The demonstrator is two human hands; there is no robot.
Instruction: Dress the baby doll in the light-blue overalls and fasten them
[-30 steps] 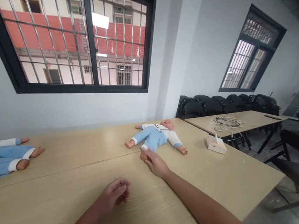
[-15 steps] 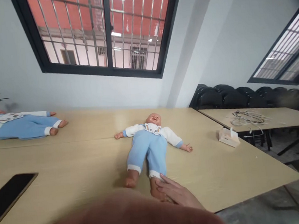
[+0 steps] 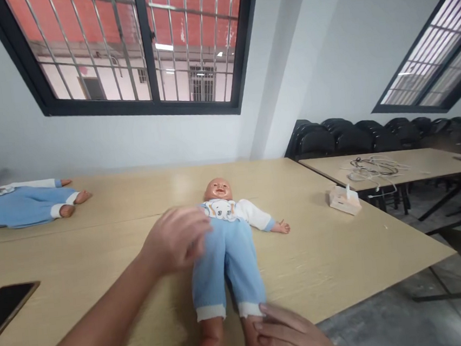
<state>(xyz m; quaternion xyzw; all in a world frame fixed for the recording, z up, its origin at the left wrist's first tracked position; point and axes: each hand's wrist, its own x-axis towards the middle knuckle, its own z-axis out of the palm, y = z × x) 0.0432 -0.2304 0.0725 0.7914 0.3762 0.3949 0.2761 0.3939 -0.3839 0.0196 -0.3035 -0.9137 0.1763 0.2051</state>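
Observation:
A baby doll (image 3: 225,249) in light blue trousers and a white top with an animal-face bib lies on its back on the table, feet towards me. My left hand (image 3: 179,237) is over the doll's arm on the left side and hides it. Its fingers are bent and smeared by motion, so whether it touches the doll is unclear. With fingers stretched out, my right hand (image 3: 292,333) rests against the doll's lower leg just below the white trouser cuff; its thumb is hidden.
A second doll (image 3: 25,203) in similar clothes lies at the far left. A dark phone (image 3: 7,309) is near the left edge. On the right stands a tissue box (image 3: 345,200). Tangled cables (image 3: 377,168) lie on another table, with black chairs (image 3: 353,136) stacked behind.
My left hand has gone from close before the camera forward to the doll's upper body. The doll's feet now appear nearer to me. My right hand stays at the lower leg.

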